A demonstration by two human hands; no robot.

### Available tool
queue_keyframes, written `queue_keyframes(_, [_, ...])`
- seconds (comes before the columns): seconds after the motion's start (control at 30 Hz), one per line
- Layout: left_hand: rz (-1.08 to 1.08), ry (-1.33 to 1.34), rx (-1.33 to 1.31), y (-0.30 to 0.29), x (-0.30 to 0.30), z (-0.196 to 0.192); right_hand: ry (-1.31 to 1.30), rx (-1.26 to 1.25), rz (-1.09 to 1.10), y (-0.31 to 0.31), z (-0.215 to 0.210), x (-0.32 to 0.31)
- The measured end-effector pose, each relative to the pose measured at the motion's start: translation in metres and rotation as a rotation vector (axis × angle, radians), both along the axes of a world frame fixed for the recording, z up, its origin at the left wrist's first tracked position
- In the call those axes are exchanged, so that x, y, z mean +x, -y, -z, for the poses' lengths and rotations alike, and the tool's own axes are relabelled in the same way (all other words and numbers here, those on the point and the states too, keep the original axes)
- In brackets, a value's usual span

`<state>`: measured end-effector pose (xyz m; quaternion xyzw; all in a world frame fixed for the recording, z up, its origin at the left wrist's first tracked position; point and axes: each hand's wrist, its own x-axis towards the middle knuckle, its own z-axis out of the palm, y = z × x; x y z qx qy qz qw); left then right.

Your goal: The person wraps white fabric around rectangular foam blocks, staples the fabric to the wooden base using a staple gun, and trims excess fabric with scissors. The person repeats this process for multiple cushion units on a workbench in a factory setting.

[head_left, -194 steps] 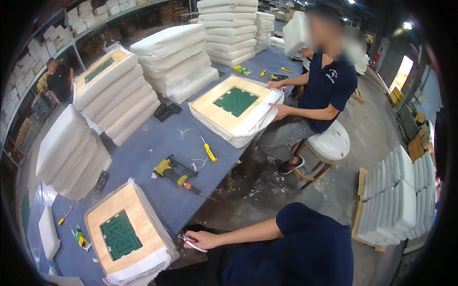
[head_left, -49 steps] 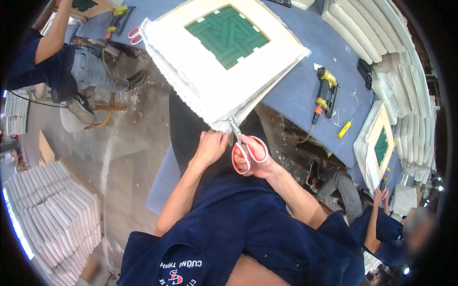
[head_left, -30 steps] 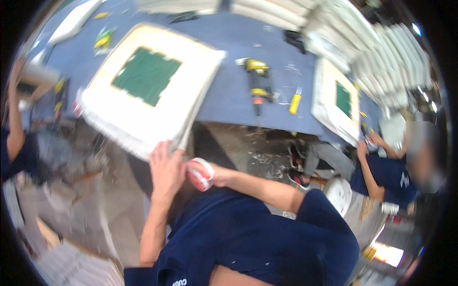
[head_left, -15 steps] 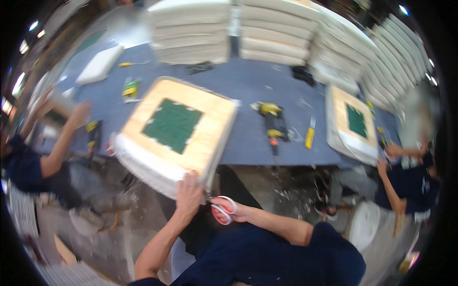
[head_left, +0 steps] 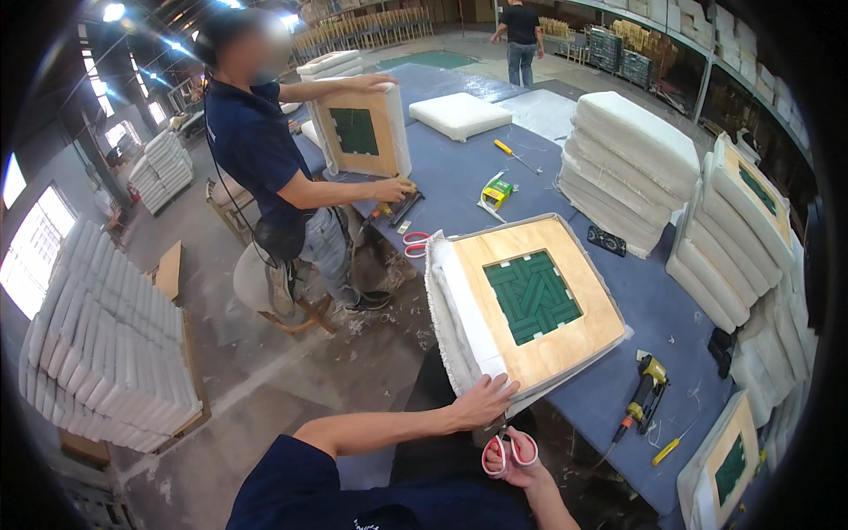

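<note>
A padded seat cushion [head_left: 464, 327] lies tilted at the table's near edge, its plywood base [head_left: 583, 269] facing up and dark green webbing [head_left: 532, 296] showing in the square opening. White fabric wraps its sides. My left hand [head_left: 484, 402] grips the cushion's near corner, fingers bent over the plywood edge. Just below that corner, my right hand [head_left: 533, 470] holds scissors [head_left: 488, 454] by their red and white handles. The scissor blades point up at the fabric edge under my left hand; their tips are hard to see.
Around the cushion on the blue table [head_left: 658, 477] lie another pair of scissors [head_left: 415, 238], a green-yellow box [head_left: 496, 193], a staple gun [head_left: 643, 393] and a yellow-handled tool [head_left: 665, 452]. White cushion stacks [head_left: 623, 168] stand behind. A co-worker [head_left: 256, 150] stands at left.
My view has swung left. Both hands remain at the cushion's corner, scissors still in my right. The co-worker's one hand has come down to a staple gun, the other holding a cushion upright.
</note>
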<state>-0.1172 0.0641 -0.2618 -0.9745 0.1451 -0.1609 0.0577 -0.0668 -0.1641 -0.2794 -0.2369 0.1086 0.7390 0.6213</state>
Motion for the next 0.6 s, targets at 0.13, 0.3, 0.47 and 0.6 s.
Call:
queue_keyframes(0.13, [0.015,-0.01,-0.037,-0.001,0.0,-0.002,0.024,-0.034,0.095,0.004,0.013,-0.005])
queue_keyframes(0.3, [0.032,-0.056,-0.279,-0.003,-0.001,0.002,0.174,-0.09,0.105,0.005,0.003,-0.021])
queue_keyframes(0.47, [0.03,-0.033,-0.624,-0.007,-0.011,0.001,0.51,-0.19,-0.022,0.025,-0.034,-0.016])
queue_keyframes(0.6, [-0.039,-0.074,-0.533,-0.002,-0.024,-0.005,0.707,-0.183,-0.059,0.049,-0.047,0.001])
